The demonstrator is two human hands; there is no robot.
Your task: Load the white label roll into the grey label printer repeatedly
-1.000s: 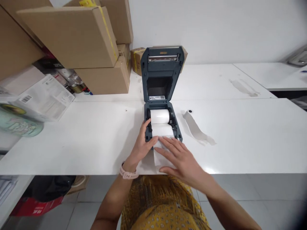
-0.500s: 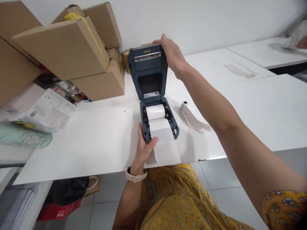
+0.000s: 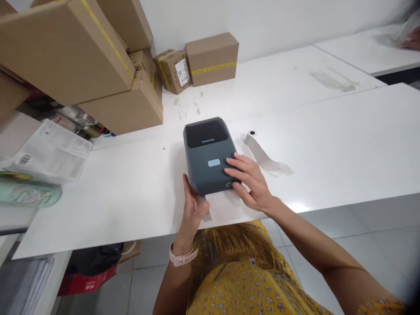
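Printer, dark matte w/ rounded corners, sits lid down near table edge. R hand palm-down, fingers slightly spread on lid; L hand at near-left corner, thumb apart from fingers. Curled paper strip to right, cardboard boxes behind.

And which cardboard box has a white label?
The small box just left of the wide box near the wall; only it shows a white label.

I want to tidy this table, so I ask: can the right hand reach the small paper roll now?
Probably yes. The right hand rests on the printer, the paper roll lies close by, and nothing seems to stand between them.
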